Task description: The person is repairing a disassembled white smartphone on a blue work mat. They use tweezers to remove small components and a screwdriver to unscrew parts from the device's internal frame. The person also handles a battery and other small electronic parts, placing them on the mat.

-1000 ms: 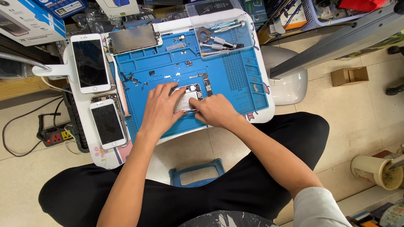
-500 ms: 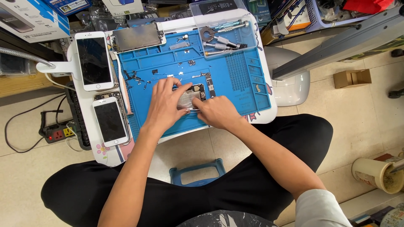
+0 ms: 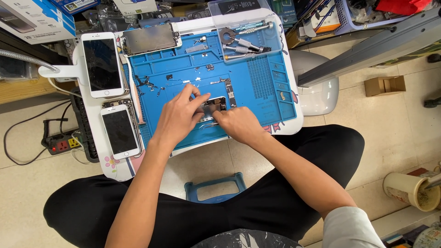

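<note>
left hand (image 3: 180, 117) and right hand (image 3: 236, 125) fingers pinch a small circuit board (image 3: 212, 106) on the blue mat (image 3: 257, 87).

A small white table (image 3: 294, 126) carries a blue work mat (image 3: 257, 92) and two white phones (image 3: 102, 62).

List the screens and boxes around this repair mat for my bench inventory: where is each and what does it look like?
Large white phone: left of the blue mat, dark screen.
Small white phone: below it, dark screen.
Detached display panel: mat's top left, silvery back up.
White-and-blue box: top left corner.
Open cardboard box: floor, right.
</note>
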